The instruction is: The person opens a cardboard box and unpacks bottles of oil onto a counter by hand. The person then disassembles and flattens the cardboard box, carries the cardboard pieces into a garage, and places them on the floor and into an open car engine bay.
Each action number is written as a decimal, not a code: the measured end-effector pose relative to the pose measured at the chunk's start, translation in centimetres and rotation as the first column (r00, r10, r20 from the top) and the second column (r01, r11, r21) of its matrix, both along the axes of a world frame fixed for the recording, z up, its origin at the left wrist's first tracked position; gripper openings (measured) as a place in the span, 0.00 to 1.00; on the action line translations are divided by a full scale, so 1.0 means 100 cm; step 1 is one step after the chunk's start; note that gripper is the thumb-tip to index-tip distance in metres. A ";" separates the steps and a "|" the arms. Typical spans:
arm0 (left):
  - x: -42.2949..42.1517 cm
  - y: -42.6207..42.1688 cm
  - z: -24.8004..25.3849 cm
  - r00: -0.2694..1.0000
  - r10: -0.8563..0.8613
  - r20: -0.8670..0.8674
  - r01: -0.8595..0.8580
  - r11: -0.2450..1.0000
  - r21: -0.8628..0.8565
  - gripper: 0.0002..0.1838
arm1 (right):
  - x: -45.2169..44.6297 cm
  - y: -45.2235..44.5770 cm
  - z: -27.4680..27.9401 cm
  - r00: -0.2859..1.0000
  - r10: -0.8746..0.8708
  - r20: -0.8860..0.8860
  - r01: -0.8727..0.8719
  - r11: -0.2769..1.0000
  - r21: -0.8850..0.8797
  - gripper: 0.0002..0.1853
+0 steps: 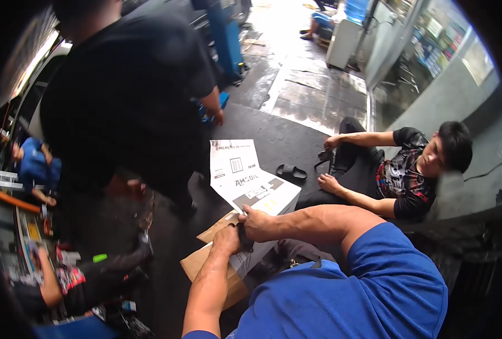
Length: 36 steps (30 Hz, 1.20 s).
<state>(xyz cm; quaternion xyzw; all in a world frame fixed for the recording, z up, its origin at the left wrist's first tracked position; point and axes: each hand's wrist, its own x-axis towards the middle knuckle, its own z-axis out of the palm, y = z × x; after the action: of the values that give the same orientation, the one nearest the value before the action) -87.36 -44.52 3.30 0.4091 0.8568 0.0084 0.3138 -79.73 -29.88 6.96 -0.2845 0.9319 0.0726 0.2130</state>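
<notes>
A white printed cardboard box (pixel 273 198) with AMSOIL lettering sits low in front of me, one flap raised and brown inner flaps (pixel 197 263) spread open. My left hand (pixel 226 240) is closed at the box's near opening, beside a small dark object (pixel 243 237) whose kind I cannot make out. Right against it, my right hand (pixel 256 223) has its fingers closed on the edge of the white cardboard. The two hands nearly touch. Their undersides and part of the dark object are hidden.
A person in black (pixel 126 96) stands at the left. Another person (pixel 409 169) sits against the wall at the right, near a black slide sandal (pixel 291 172). More people are at the far left, by tools. A blue post (pixel 224 45) rises behind.
</notes>
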 end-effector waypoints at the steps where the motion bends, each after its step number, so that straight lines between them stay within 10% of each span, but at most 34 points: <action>1: -0.010 0.023 -0.006 0.999 -0.048 -0.005 0.048 0.999 0.016 0.32 | -0.007 0.021 -0.001 0.999 -0.037 -0.003 0.037 0.999 0.005 0.13; 11: -0.079 0.276 0.072 0.960 -0.281 -0.014 0.277 0.933 0.229 0.27 | -0.043 0.245 0.036 0.854 -0.374 -0.362 0.354 0.927 -0.123 0.16; 19: -0.136 0.445 0.100 0.869 -0.355 -0.345 0.423 0.895 0.144 0.17 | -0.082 0.337 0.092 0.695 -0.695 -0.181 0.715 0.694 0.080 0.11; 36: -0.393 0.745 0.101 0.742 -0.590 -0.319 0.662 0.720 0.208 0.33 | -0.177 0.593 0.097 0.653 -0.692 -0.307 0.657 0.719 -0.225 0.05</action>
<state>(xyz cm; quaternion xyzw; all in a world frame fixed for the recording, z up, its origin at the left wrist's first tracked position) -126.61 29.97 13.40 0.7176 0.6843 -0.0131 0.1289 -97.44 29.46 16.68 0.0917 0.9953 -0.0034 0.0319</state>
